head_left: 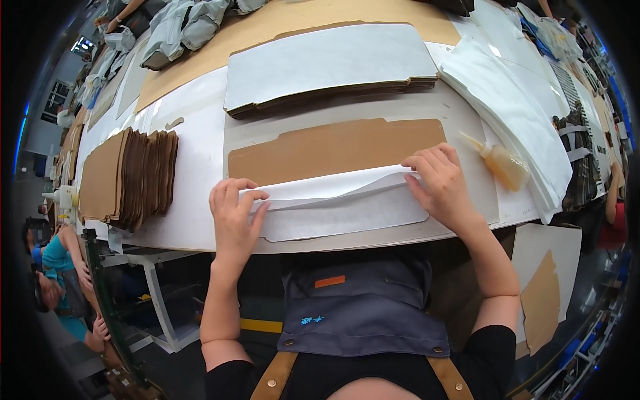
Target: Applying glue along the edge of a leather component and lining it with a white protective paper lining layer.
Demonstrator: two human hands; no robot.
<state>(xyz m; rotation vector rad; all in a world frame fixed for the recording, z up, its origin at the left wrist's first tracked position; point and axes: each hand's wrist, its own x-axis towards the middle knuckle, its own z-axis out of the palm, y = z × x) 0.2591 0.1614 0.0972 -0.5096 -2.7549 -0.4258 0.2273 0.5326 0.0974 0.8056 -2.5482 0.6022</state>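
Observation:
A white sheet (333, 218) lies over the near part of a brown board (340, 150) in front of me. Its far edge is lifted and folded in a loose, wavy strip. My left hand (236, 212) pinches the left end of that strip between thumb and fingers. At the other end, my right hand (440, 183) grips the strip the same way, near the board's right edge. Bare brown surface shows on the far half of the board. Whether the sheet is stuck to the board underneath cannot be seen.
Beyond the board lies a stack of white-topped boards (327, 67). Brown boards (107, 177) stand bunched at left. To the right are a nozzled bottle of amber liquid (507, 168) and piled white sheets (503, 113). Grey fabric bags (187, 30) sit far left; a co-worker (63, 267) is at left.

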